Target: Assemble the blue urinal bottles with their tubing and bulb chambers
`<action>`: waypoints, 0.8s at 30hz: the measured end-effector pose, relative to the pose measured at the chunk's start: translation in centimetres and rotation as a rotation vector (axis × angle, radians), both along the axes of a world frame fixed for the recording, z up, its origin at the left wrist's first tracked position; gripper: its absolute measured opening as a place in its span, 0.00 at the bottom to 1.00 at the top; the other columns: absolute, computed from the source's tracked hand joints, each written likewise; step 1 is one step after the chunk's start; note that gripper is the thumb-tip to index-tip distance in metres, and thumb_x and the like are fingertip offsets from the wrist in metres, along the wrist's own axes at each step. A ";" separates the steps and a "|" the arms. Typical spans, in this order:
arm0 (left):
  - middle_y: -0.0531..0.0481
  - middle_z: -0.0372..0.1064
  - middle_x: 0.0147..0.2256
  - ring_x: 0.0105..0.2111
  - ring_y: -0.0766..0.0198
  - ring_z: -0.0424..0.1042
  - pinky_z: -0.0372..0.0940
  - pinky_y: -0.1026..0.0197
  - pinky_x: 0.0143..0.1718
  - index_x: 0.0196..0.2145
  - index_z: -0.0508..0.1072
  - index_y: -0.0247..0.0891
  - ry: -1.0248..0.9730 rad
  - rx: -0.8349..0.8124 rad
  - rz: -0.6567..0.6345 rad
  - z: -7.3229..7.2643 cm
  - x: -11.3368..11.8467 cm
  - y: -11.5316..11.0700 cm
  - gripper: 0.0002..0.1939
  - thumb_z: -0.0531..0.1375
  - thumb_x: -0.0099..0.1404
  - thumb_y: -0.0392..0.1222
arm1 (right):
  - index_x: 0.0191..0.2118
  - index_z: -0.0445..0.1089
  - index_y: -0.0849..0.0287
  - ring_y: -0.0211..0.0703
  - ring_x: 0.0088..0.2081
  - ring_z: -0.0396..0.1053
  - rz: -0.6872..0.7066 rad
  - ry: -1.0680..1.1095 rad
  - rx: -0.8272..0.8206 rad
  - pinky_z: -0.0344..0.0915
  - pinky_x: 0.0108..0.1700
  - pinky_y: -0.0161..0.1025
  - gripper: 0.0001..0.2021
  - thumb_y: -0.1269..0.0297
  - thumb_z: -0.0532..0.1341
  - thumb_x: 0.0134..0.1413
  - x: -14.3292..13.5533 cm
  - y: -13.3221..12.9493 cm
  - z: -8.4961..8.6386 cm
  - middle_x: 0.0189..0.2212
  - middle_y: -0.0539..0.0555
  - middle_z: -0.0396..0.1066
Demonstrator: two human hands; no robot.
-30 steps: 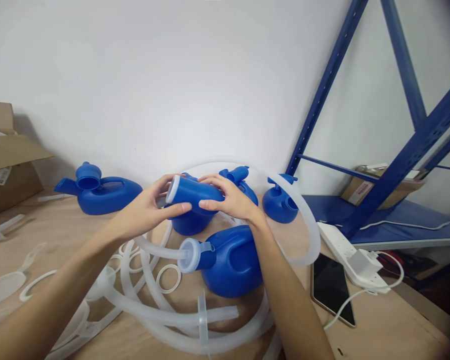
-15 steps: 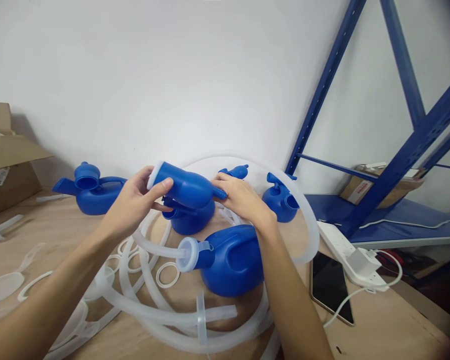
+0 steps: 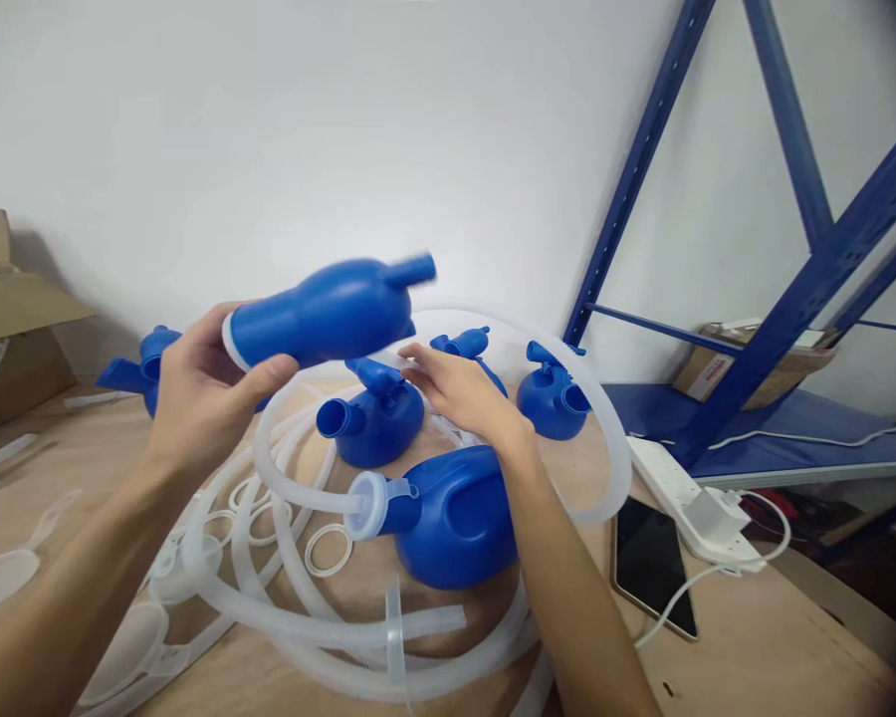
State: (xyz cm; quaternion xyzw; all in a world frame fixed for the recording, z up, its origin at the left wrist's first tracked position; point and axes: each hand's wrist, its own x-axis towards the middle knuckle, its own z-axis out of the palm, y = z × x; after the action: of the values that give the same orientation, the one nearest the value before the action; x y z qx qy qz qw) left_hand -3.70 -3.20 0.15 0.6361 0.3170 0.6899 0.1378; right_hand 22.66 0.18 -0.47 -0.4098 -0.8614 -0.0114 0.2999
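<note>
My left hand (image 3: 207,388) is wrapped round the wide end of a blue urinal funnel (image 3: 325,314), raised and tilted with its narrow spout up to the right. A white ring (image 3: 233,344) lines its wide end. My right hand (image 3: 463,390), fingers extended and apart from the funnel, hovers behind the handled blue urinal bottle (image 3: 455,538). That bottle lies on its side, its white cap (image 3: 365,506) joined to a clear ribbed hose (image 3: 306,493). Just left of my right fingertips sits a second blue urinal bottle (image 3: 377,428) with an uncapped mouth.
More blue urinal bottles (image 3: 557,403) stand along the wall. Coiled hoses, white rings (image 3: 329,551) and clear lids (image 3: 4,583) cover the left and front. A phone (image 3: 653,563), power strip (image 3: 687,503) and blue rack (image 3: 642,179) are right; a cardboard box (image 3: 19,329) is far left.
My right hand has let go of the funnel's narrow end. My left hand has lifted the funnel and swung its spout upward, uncovering the bottle behind it.
</note>
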 end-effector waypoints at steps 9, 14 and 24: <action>0.56 0.65 0.23 0.21 0.64 0.65 0.60 0.61 0.17 0.25 0.70 0.42 -0.337 -0.171 -0.079 2.0 -1.1 0.6 0.15 0.69 0.46 0.52 | 0.65 0.64 0.53 0.51 0.57 0.73 -0.018 -0.007 0.013 0.68 0.56 0.47 0.19 0.63 0.49 0.75 1.1 0.7 -0.3 0.59 0.57 0.74; 0.59 0.52 0.20 0.22 0.69 0.54 0.50 0.65 0.18 0.21 0.58 0.41 -0.393 -0.191 0.271 3.5 -3.5 1.1 0.17 0.65 0.43 0.46 | 0.66 0.63 0.54 0.53 0.61 0.70 0.018 0.037 -0.020 0.67 0.61 0.52 0.20 0.61 0.48 0.75 2.7 1.0 -0.3 0.63 0.59 0.70; 0.59 0.58 0.22 0.24 0.68 0.61 0.64 0.64 0.25 0.27 0.66 0.38 -0.151 -0.182 0.273 2.1 -4.1 0.8 0.17 0.68 0.56 0.50 | 0.65 0.64 0.57 0.51 0.58 0.72 0.023 0.032 -0.025 0.66 0.62 0.52 0.20 0.63 0.48 0.75 3.0 1.2 -0.3 0.59 0.60 0.72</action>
State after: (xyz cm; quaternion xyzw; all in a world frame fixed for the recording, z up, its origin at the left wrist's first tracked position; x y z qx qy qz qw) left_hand -7.78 -2.40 2.28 0.5183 0.4505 0.7164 0.1232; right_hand 25.64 1.42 -0.79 -0.4039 -0.8611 0.0094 0.3087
